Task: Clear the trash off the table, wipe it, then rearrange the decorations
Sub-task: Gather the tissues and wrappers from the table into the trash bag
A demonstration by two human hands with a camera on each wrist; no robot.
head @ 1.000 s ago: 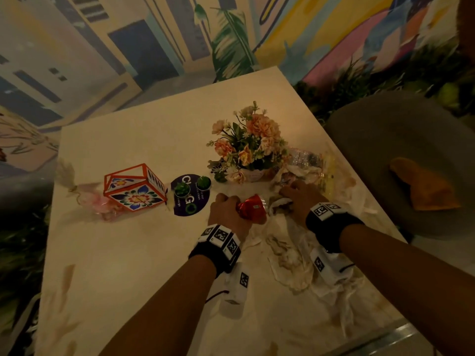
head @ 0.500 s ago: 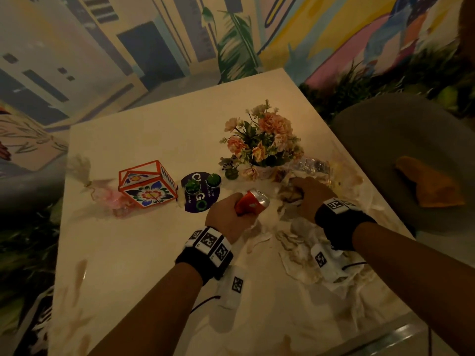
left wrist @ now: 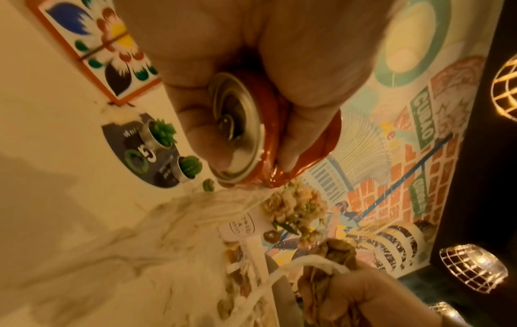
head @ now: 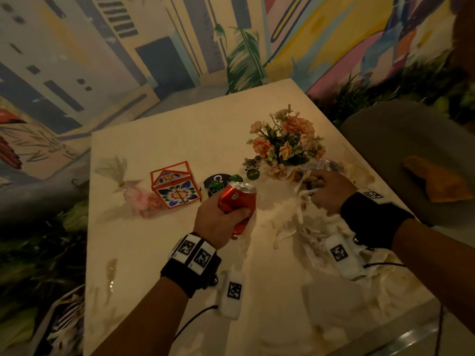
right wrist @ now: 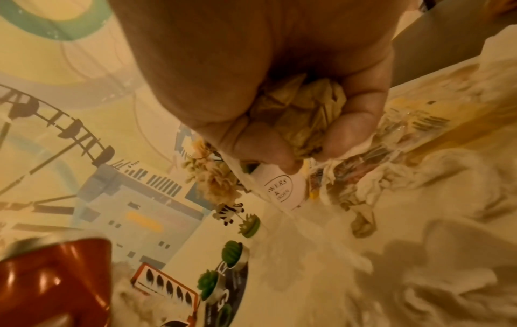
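Left hand (head: 221,217) wrapped around dented red can (head: 237,202), lifted clear of table (head: 154,253), near centre, top end tilted away toward far side. In left wrist view, fingers (left wrist: 223,141) curled over rim, wall already buckled. Judged light, thin, springy, smooth; grip across mid-body adequate, squeeze harmless since scrap; possible dregs, so open end best kept up.

Right hand (head: 327,191) closed in fist around wad (right wrist: 302,115) of crumpled brownish paper, at right, just near side of flowers (head: 285,142). Wad judged soft, weightless, compressible; full-fist gather suitable.

More tissue (head: 303,227) strewn over near-right table, some stained; probably limp, tearing if damp, best bunched in handfuls. Crinkled clear wrapper (head: 326,164) beside flowers, touching pile; likely slippery, noisy, light.

Decorations not yet due: box (head: 176,187) at left, disc (head: 218,179) with 2 small green plants just right of it, pink sachet (head: 140,197) further left. Flower pot likely top-heavy, hold low.
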